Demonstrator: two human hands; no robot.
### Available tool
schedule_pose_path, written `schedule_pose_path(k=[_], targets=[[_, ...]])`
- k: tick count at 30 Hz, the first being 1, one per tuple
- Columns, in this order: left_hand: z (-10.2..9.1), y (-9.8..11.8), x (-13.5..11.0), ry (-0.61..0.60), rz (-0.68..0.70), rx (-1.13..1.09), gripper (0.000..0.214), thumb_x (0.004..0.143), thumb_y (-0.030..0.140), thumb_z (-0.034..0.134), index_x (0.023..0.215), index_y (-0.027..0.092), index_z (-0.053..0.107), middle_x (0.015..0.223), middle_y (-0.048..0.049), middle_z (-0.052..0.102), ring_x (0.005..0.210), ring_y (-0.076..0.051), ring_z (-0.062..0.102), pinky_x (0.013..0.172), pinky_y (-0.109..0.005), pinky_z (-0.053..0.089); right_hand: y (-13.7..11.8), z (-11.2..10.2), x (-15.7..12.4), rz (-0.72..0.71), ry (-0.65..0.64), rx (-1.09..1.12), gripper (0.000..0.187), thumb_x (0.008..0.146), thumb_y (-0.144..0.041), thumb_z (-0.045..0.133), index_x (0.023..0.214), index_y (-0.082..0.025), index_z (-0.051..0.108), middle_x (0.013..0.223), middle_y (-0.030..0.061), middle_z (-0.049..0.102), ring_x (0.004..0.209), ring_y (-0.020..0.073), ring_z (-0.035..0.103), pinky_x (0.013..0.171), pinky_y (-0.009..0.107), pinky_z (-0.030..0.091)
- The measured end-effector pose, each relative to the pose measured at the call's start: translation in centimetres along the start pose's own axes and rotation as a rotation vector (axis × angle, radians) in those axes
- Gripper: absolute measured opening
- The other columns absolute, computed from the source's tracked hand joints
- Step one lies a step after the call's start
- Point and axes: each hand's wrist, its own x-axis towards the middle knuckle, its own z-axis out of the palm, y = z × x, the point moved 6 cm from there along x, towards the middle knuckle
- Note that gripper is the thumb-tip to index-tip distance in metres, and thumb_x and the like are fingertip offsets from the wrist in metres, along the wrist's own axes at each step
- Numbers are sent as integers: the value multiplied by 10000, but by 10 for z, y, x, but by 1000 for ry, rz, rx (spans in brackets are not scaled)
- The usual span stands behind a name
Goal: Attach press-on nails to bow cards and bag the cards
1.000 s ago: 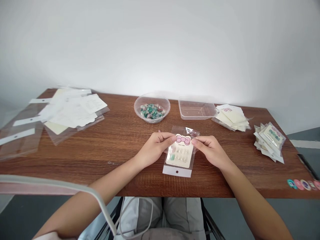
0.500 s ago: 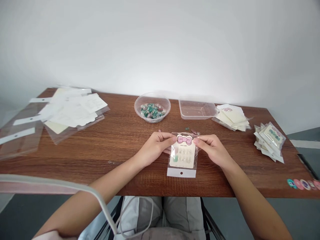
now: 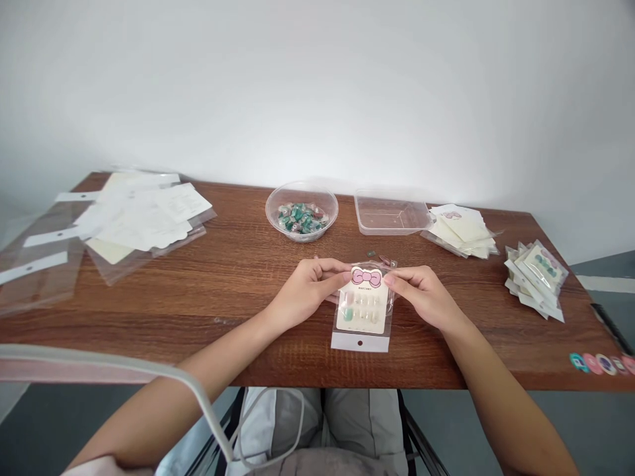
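Note:
A clear plastic bag (image 3: 361,341) lies on the wooden table (image 3: 238,284) near its front edge. Inside it is a cream card with a pink bow (image 3: 364,305) and small fake nails, one of them green. My left hand (image 3: 310,289) pinches the bag's top left corner. My right hand (image 3: 421,294) pinches its top right corner. Two small loose nails (image 3: 378,256) lie on the table just behind the bag.
A round clear bowl of green and pink nails (image 3: 301,212) and a clear rectangular tub (image 3: 391,213) stand behind the hands. Cream cards (image 3: 464,229) and packed bags (image 3: 536,276) lie at the right, loose bags and sheets (image 3: 133,218) at the left, round stickers (image 3: 600,363) at the front right edge.
The card has slid fully into the bag and the bag's top flap has been folded down. The bag shifted slightly right; two loose nails now show behind it.

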Motion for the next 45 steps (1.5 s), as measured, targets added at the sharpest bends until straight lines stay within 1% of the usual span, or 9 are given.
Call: schedule_pose_path(k=[6,9,17,20,23,33,37,41,45], targets=[[-1,1,0,20,3,-22,346,766,440,868,937,148,795,885,-51,778,755,-152,691,692,-267,580,7,-3,1,1,79,151,382,906,-569,732,1041,-226,829,1001,69,813,899,234,734,779,330,589],[0,2,0,27,-4,-26,354,760,444,874,936,149,788,892,-48,779,769,-156,694,701,-273,585,10,-4,1,13,106,204,373,884,-552,766,1083,-242,828,1041,76,819,877,228,757,745,325,618],[1,1,0,-5,-15,-53,369,777,438,866,961,129,784,845,-42,772,724,-136,694,682,-249,575,9,-5,0,8,155,186,365,882,-533,773,1034,-206,831,940,83,824,785,225,765,699,336,640],[0,3,-1,-5,14,-41,374,808,427,847,1028,132,777,924,-68,798,770,-151,717,724,-263,585,7,-7,-1,11,166,184,407,894,-516,764,1176,-225,790,820,50,807,728,208,741,689,335,628],[1,6,-2,-12,52,-20,399,840,414,825,1124,144,754,890,-56,798,770,-154,723,738,-265,586,4,-9,-1,-11,194,163,491,909,-487,753,1342,-261,703,674,-7,750,680,187,695,706,329,595],[5,11,-5,-31,101,5,309,902,355,760,1140,160,727,809,-26,784,707,-140,708,695,-249,564,2,-6,-3,-44,205,105,332,920,-481,734,1168,-264,768,585,-36,627,564,150,505,564,296,418],[6,11,-5,-39,105,10,271,909,328,748,1128,168,735,803,-15,784,693,-127,697,684,-234,558,-2,-5,-3,-75,220,105,314,915,-470,744,1160,-276,779,687,-7,717,619,162,595,605,304,479],[6,9,-5,-39,86,-6,270,894,328,764,1114,173,748,858,-29,800,727,-136,712,704,-242,566,-4,-4,-4,-107,232,93,275,918,-484,740,1094,-283,806,928,45,803,793,206,716,682,325,559],[6,6,-4,-37,74,-28,288,890,359,773,1118,184,762,890,-37,801,750,-147,722,712,-255,574,-5,-5,-5,-138,246,73,259,925,-492,729,1046,-283,823,974,57,819,850,225,746,723,342,595]])
